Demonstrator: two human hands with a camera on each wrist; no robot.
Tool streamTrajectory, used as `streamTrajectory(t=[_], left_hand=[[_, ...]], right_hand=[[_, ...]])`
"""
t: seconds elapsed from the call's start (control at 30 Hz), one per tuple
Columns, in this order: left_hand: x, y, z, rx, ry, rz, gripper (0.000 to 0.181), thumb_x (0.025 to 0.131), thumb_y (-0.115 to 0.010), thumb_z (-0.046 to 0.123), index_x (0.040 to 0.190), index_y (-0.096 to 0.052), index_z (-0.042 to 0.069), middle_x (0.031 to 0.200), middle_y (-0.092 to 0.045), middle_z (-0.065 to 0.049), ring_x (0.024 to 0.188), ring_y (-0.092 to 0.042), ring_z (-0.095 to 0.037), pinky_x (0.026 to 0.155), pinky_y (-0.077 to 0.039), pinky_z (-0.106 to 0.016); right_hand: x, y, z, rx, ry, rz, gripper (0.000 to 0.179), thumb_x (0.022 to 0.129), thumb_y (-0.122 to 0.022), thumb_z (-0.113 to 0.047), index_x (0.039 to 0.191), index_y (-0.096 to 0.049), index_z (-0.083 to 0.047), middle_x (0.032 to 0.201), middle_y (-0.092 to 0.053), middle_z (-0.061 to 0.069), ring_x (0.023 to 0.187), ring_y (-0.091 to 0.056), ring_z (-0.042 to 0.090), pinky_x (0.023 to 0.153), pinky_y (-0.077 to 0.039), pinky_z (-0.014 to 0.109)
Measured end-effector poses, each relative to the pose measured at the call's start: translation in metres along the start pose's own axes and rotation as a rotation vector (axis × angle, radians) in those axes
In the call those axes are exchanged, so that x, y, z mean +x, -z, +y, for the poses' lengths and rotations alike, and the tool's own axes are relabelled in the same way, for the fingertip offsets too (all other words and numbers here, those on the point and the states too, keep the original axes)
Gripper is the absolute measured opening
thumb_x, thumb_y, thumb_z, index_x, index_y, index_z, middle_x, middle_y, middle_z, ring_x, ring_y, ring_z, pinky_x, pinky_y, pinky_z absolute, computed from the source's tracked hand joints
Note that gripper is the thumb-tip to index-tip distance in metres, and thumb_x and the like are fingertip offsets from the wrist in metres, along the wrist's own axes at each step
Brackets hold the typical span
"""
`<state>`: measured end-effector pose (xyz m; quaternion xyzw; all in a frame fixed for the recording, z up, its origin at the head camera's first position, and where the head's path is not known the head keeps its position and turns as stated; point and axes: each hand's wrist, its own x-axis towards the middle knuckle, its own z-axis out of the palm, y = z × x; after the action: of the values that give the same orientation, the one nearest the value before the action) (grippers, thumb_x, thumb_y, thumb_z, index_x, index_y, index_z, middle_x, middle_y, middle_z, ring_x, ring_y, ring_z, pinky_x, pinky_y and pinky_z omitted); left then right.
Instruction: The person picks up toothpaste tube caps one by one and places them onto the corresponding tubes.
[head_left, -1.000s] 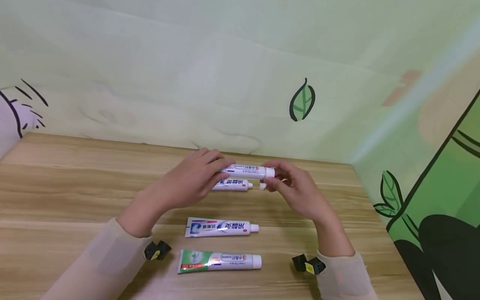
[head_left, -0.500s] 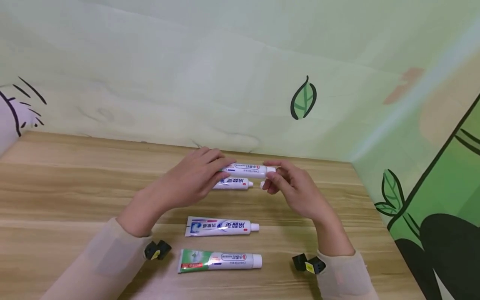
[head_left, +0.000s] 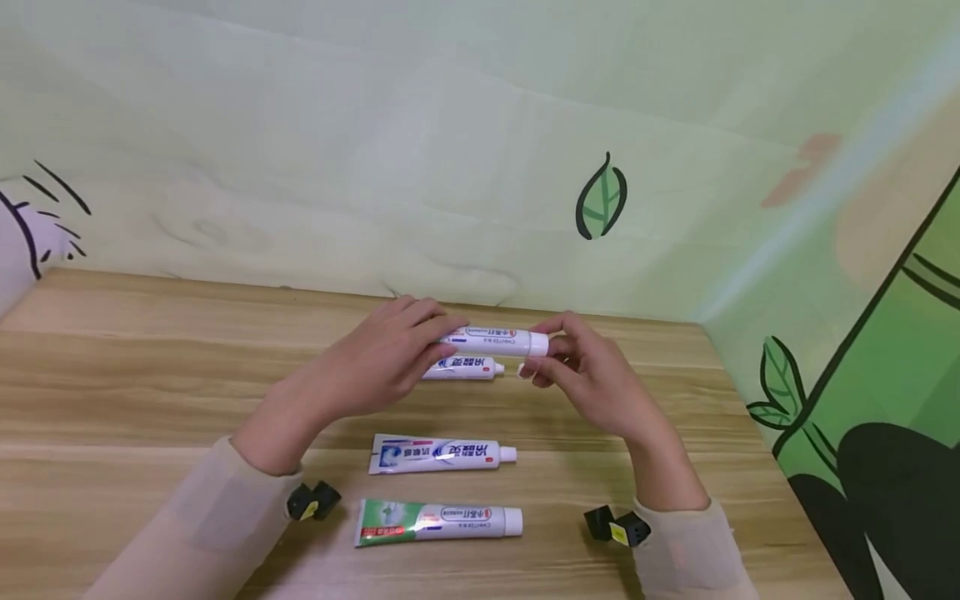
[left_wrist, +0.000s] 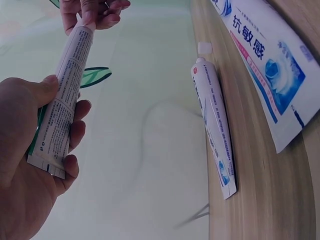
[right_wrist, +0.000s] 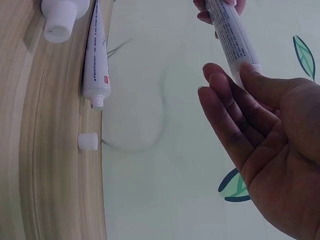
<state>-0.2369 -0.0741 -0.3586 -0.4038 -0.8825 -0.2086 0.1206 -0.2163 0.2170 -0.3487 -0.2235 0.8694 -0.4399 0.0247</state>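
My left hand (head_left: 390, 354) grips a white and green toothpaste tube (head_left: 495, 341) round its body and holds it level above the table. My right hand (head_left: 592, 379) pinches the white cap (head_left: 539, 345) at the tube's right end between thumb and fingers. Behind and below it lies an uncapped toothpaste tube (right_wrist: 96, 75), its narrow nozzle bare. A loose white cap (right_wrist: 88, 141) stands on the table just off that nozzle, partly hidden by my right fingers in the head view. The left wrist view shows the printed back of the held tube.
Nearer me on the wooden table (head_left: 150, 375) lie a capped white and blue toothpaste tube (head_left: 442, 454) and a capped green and white one (head_left: 438, 522). A printed wall cloth (head_left: 337, 167) rises along the table's back edge.
My right fingers have shifted their hold round the cap, the fingers moving while the thumb slid forward and back. The held tube and my left hand stay nearly in place.
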Motion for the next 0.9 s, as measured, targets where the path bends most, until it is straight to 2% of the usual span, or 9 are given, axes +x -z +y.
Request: streamTrajectory(t=[0.23, 0.43, 0.63, 0.8, 0.9], left_hand=[[-0.003, 0.0006, -0.0034, 0.004, -0.014, 0.007, 0.039, 0.106, -0.059, 0.025, 0.142, -0.062, 0.009, 0.128, -0.067, -0.007, 0.115, -0.059, -0.026, 0.102, -0.049, -0.045], [-0.0052, 0.0, -0.0039, -0.009, -0.023, 0.023, 0.038, 0.106, -0.059, 0.025, 0.14, -0.063, 0.009, 0.126, -0.067, -0.006, 0.114, -0.058, -0.025, 0.101, -0.049, -0.045], [-0.0014, 0.0003, -0.0021, -0.025, -0.052, 0.036, 0.037, 0.107, -0.058, 0.026, 0.139, -0.064, 0.009, 0.125, -0.068, -0.006, 0.113, -0.059, -0.024, 0.101, -0.049, -0.044], [-0.0002, 0.0017, -0.0004, -0.031, -0.047, 0.022, 0.037, 0.107, -0.057, 0.026, 0.14, -0.063, 0.009, 0.125, -0.068, -0.006, 0.115, -0.059, -0.025, 0.102, -0.049, -0.045], [-0.0012, 0.0025, 0.0006, -0.035, -0.038, 0.02, 0.038, 0.107, -0.058, 0.025, 0.141, -0.063, 0.008, 0.125, -0.068, -0.007, 0.116, -0.059, -0.026, 0.103, -0.049, -0.046]], right_hand=[[0.0014, -0.0018, -0.0005, -0.001, 0.011, -0.031, 0.019, 0.104, -0.06, -0.007, 0.123, -0.06, -0.007, 0.093, -0.077, 0.009, 0.08, -0.072, 0.023, 0.076, -0.063, 0.035], [0.0017, -0.0007, 0.0, -0.001, 0.023, -0.068, 0.015, 0.107, -0.055, -0.012, 0.117, -0.064, -0.005, 0.092, -0.073, 0.009, 0.081, -0.07, 0.028, 0.076, -0.063, 0.036], [-0.0011, 0.001, -0.0004, -0.023, 0.009, -0.076, 0.021, 0.11, -0.047, -0.016, 0.107, -0.063, -0.003, 0.086, -0.072, 0.008, 0.077, -0.069, 0.024, 0.074, -0.062, 0.036], [-0.0004, 0.0002, 0.0017, -0.034, 0.017, -0.09, 0.027, 0.112, -0.044, -0.018, 0.105, -0.061, 0.001, 0.082, -0.07, 0.007, 0.073, -0.065, 0.021, 0.07, -0.06, 0.035], [0.0004, -0.0007, 0.0021, -0.051, 0.012, -0.096, 0.027, 0.112, -0.043, -0.02, 0.104, -0.061, -0.001, 0.08, -0.069, 0.006, 0.071, -0.063, 0.021, 0.068, -0.058, 0.033]])
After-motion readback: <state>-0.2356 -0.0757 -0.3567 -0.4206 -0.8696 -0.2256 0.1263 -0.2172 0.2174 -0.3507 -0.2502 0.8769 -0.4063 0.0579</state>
